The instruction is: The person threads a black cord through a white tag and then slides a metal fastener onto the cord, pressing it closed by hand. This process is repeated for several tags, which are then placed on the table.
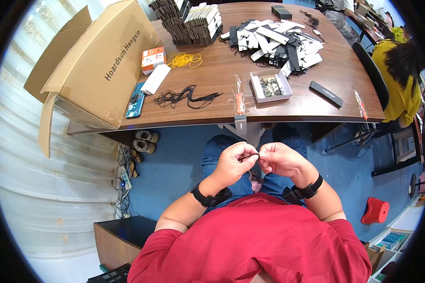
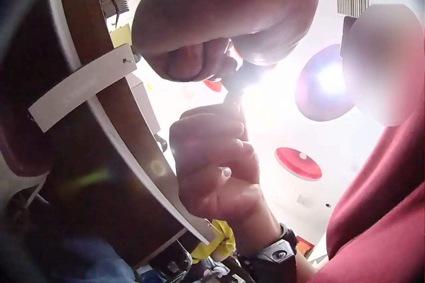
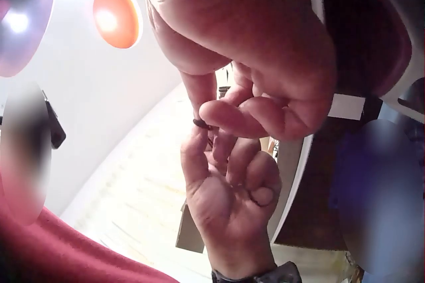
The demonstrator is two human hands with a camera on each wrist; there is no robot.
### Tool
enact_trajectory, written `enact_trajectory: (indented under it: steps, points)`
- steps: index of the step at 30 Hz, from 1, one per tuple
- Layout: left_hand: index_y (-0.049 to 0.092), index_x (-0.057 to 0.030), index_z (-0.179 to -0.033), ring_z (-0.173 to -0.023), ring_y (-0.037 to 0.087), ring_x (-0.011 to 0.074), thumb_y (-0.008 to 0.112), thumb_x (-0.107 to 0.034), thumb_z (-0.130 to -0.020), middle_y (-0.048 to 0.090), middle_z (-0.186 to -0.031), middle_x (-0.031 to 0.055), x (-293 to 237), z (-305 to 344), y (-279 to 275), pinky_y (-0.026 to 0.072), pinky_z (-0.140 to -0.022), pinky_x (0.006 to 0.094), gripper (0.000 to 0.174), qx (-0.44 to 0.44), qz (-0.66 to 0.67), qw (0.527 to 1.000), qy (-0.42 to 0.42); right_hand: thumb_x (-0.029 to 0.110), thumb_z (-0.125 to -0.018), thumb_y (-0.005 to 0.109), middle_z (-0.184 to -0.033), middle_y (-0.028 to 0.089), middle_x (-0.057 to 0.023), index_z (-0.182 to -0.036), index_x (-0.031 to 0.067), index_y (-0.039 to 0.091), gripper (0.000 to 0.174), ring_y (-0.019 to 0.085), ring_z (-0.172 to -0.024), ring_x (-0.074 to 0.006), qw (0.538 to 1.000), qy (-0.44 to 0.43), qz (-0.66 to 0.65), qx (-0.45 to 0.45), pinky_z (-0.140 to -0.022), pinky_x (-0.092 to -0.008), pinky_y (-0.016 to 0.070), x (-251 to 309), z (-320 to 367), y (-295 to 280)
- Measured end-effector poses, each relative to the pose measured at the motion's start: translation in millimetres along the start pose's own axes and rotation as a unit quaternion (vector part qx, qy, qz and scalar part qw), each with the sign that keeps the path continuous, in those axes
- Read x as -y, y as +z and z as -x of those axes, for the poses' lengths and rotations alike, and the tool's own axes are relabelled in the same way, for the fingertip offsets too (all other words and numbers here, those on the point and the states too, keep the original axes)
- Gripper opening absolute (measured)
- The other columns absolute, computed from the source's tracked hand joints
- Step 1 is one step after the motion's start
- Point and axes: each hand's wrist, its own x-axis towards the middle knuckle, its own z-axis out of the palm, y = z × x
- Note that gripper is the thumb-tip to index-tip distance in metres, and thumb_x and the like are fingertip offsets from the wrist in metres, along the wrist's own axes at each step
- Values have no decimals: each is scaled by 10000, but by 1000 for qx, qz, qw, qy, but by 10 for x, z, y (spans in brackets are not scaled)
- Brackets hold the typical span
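Observation:
Above the lap, the left hand [image 1: 233,165] and right hand [image 1: 284,161] meet fingertip to fingertip. Between them runs a short, thin black cord [image 1: 249,156], pinched by thumb and forefinger on both sides. In the right wrist view only a dark bit of the cord [image 3: 201,124] shows at the fingertips; the rest is hidden by fingers. The other fingers of both hands are curled in. Ahead on the table lies a loose bunch of black cords [image 1: 186,97], and a white box [image 1: 288,95] of small metal parts stands right of centre.
A wooden table [image 1: 198,115] spans the front. At its left stand a large carton [image 1: 113,61], yellow cords [image 1: 184,60] and stacked flat pieces [image 1: 189,26]. Black and white strips [image 1: 274,42] lie heaped behind the box. A grey strip [image 1: 240,125] overhangs the near edge.

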Motion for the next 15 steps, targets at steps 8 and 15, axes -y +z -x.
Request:
enact_trajectory:
  steps: [8,15]
  points:
    - [548,-45,-911,-686,429,-1,585,4,-857,503,-817,-58,30,-32,-5,370,-598,158,82,-47,31,998,-37,114,-836,682,-740,581,12,-851,39,637,89,515,-644,-62,886,-246,359,-161,-574,-214,427,-43,20,300]
    - [558,-32,-924,-654,428,0,587,-14,-866,517,-791,-48,37,-53,40,358,-567,160,67,-33,68,996,-42,43,-778,656,-735,551,-17,-800,16,615,54,505,-639,-70,816,-278,459,-215,-572,-221,421,-7,24,401]
